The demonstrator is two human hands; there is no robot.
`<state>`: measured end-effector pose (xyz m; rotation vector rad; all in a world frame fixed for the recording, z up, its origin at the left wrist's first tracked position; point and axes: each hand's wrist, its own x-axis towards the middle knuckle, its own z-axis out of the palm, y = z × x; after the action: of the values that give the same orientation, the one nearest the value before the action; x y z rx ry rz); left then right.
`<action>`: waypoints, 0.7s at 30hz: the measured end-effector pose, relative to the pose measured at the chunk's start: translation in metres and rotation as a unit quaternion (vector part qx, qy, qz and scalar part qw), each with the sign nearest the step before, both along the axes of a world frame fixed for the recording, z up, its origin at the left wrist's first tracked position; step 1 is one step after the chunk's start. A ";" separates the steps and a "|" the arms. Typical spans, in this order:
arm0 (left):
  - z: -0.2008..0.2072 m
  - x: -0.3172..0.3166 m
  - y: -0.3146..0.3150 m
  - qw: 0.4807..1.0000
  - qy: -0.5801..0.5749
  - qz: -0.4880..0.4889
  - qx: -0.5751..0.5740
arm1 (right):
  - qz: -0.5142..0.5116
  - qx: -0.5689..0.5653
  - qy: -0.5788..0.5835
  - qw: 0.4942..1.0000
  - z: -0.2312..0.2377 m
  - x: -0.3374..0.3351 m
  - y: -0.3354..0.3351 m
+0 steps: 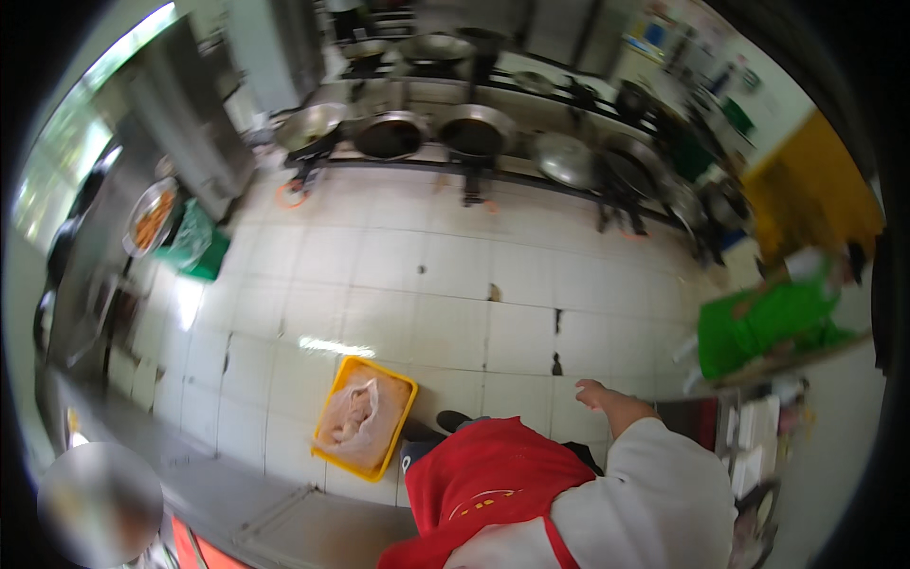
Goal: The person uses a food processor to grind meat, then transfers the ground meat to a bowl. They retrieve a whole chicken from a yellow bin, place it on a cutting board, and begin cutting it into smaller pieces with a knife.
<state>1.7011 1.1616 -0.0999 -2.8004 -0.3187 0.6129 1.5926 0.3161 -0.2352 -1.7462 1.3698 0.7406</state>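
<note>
My right hand [593, 394] hangs out over the tiled floor on the right side of my body. Its loosely stretched fingers point left, and nothing shows in them. My left hand is out of sight. On the floor by my dark shoe [453, 419] stands a yellow plastic crate [409, 419]. A clear plastic bag [377, 429] lies open in it, with pale pieces that look like raw meat [353, 417] inside. The crate is well left of my right hand, and neither visible hand nor arm touches it. I wear a red apron [493, 474] over a white sleeve.
Along the far side runs a stove line with several woks [477, 131]. At left a bowl of orange-brown food [152, 220] stands by a green bin [204, 251]. A steel counter [218, 493] edges the near left. A person in a green apron [758, 322] stands at right.
</note>
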 end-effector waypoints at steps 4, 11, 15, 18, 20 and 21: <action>-0.020 0.012 0.013 0.982 -0.155 -0.028 -0.106 | 0.142 -0.017 -0.252 0.957 0.001 0.140 0.026; -0.023 -0.034 0.054 0.980 -0.172 0.037 -0.094 | 0.140 0.270 -0.518 0.799 0.219 0.338 0.154; -0.044 -0.050 0.068 0.975 -0.176 0.058 -0.121 | 0.256 0.350 -0.533 0.727 0.271 0.369 0.189; -0.048 -0.040 0.057 0.973 -0.179 0.062 -0.128 | 0.418 0.175 -0.357 0.817 0.235 0.411 0.202; -0.041 -0.034 0.057 0.968 -0.189 0.065 -0.148 | 0.589 0.026 -0.394 0.705 0.122 0.415 0.166; -0.026 -0.040 0.054 0.973 -0.157 0.083 -0.144 | 0.634 -0.014 -0.250 0.732 0.114 0.405 0.181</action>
<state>1.6611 1.2154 -0.1260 -3.1780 -0.5711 0.2592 1.9980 0.4971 -0.1212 -2.5446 -0.3721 0.7748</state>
